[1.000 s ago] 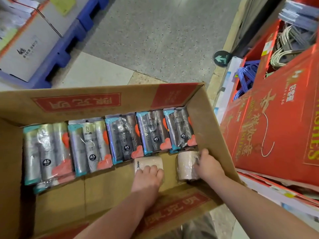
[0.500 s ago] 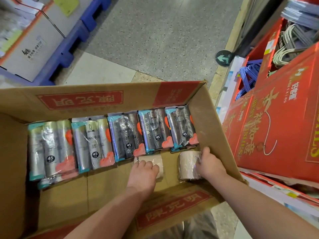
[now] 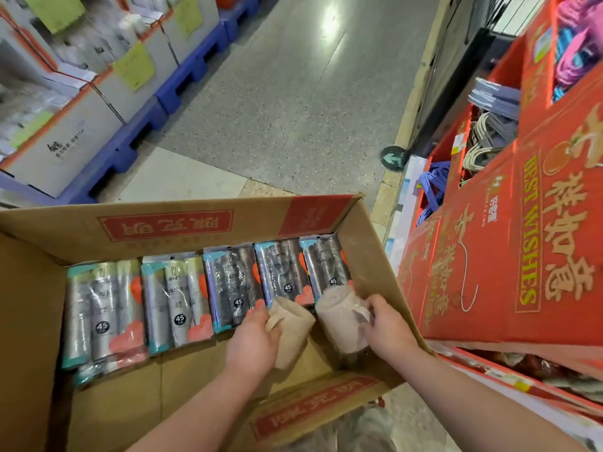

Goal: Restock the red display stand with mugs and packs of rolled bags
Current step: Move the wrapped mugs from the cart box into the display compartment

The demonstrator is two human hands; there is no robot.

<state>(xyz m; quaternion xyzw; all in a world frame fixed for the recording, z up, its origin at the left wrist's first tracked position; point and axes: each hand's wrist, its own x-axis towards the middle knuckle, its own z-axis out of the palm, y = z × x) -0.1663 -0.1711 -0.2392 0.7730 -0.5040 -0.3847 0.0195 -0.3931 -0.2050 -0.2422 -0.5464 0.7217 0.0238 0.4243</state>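
Note:
An open cardboard box (image 3: 52, 230) lies in front of me with several packs of rolled bags (image 3: 104, 308) lined along its far side. My left hand (image 3: 253, 344) grips a beige wrapped mug (image 3: 292, 331) by its handle, lifted off the box floor. My right hand (image 3: 390, 327) holds a second wrapped mug (image 3: 341, 318) by its side, also raised, close to the box's right wall. The red display stand (image 3: 509, 249) rises at the right, beside the box.
The stand's upper bins hold hangers (image 3: 489, 141) and coloured ropes (image 3: 577, 44). White cartons on blue pallets (image 3: 137, 125) line the left side. Grey aisle floor (image 3: 287, 102) stretches ahead beyond the box.
Both hands have closed round the two mugs and lifted them off the box floor. My head has tilted up, showing more of the aisle and stand.

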